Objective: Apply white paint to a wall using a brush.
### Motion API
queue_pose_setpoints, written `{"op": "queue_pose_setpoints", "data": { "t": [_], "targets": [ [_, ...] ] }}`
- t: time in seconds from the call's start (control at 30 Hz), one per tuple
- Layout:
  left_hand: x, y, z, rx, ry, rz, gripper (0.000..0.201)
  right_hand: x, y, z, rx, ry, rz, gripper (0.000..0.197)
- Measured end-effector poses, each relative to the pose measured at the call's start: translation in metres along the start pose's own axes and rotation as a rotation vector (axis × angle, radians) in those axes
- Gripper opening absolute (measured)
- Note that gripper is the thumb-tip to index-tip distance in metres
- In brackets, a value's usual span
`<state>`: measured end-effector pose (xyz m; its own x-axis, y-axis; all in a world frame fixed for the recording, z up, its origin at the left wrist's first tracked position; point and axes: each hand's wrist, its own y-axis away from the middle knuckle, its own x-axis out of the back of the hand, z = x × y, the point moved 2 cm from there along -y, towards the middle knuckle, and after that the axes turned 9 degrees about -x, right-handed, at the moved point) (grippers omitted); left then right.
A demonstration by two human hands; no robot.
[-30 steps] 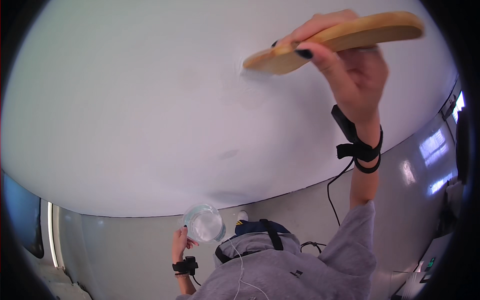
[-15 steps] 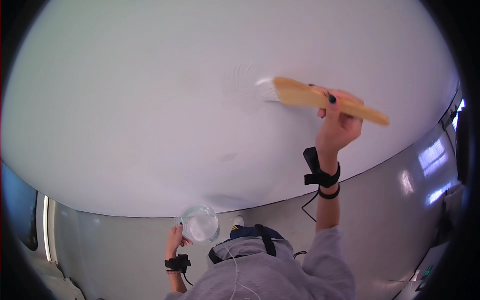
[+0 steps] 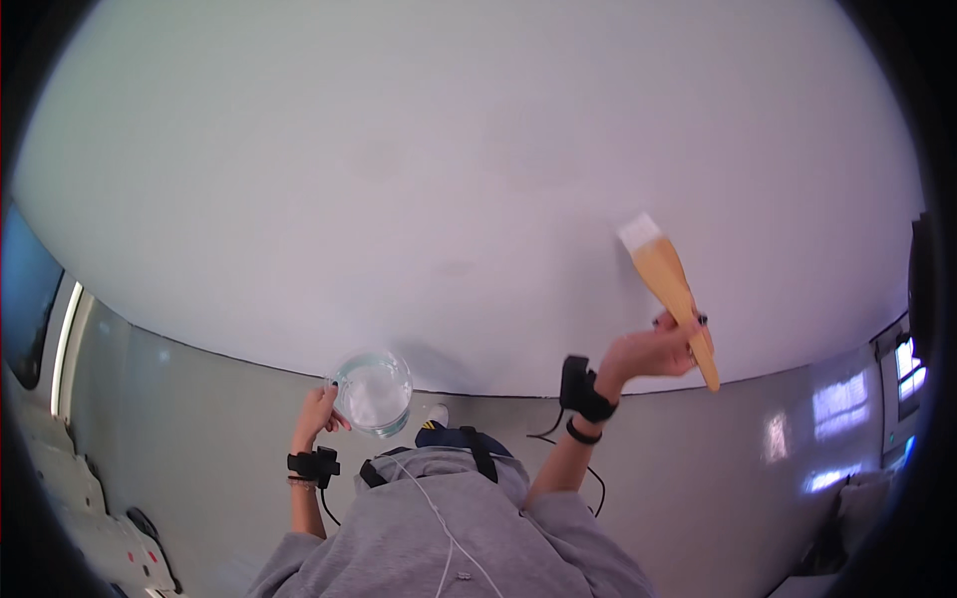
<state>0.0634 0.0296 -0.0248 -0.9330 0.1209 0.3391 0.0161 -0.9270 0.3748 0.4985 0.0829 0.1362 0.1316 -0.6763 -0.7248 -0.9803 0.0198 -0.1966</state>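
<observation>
White wall (image 3: 419, 169) fills nearly the whole view, smooth and bare, and meets a grey glossy floor (image 3: 199, 439) along a dark seam that bends across the lower part. My right hand (image 3: 653, 351) is raised, its grip closed around the lower end of a wooden-handled paintbrush (image 3: 673, 294); the handle slants up and to the left, and the pale bristles at its top lie against the wall, toward the wall's right side and above the seam. My left hand (image 3: 317, 414) is held low, its grip closed on the side of a clear round container (image 3: 374, 392) holding what looks like clear liquid, close to my chest and just below the seam. Black straps sit on both wrists, and my grey hooded top (image 3: 439, 528) shows at the bottom edge.
</observation>
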Motion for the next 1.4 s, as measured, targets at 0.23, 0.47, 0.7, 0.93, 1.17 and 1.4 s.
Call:
{"op": "queue_pose_setpoints", "data": {
  "t": [0.23,0.47,0.7,0.93,1.17,1.4],
  "targets": [
    [0.001,-0.015,-0.013,-0.039,0.046,-0.005,0.036,0.084,-0.034,-0.013,-0.247,0.223,-0.136,0.018],
    [0.003,-0.014,-0.027,0.011,0.032,-0.029,0.030,0.126,-0.011,-0.031,-0.432,0.383,-0.148,0.022],
    [-0.008,0.002,-0.002,0.119,0.088,-0.171,0.035,0.109,0.004,-0.060,-0.488,0.451,-0.033,0.012],
    [-0.005,-0.003,0.020,0.109,0.092,-0.216,0.034,0.063,0.017,-0.058,-0.590,0.394,-0.057,0.022],
    [-0.002,0.004,0.026,0.096,0.132,0.032,0.033,0.034,0.032,-0.003,-0.768,0.328,-0.243,0.018],
    [-0.001,0.008,0.023,0.220,0.068,0.094,0.032,0.063,0.036,0.025,-0.878,0.357,-0.318,0.020]
  ]
}}
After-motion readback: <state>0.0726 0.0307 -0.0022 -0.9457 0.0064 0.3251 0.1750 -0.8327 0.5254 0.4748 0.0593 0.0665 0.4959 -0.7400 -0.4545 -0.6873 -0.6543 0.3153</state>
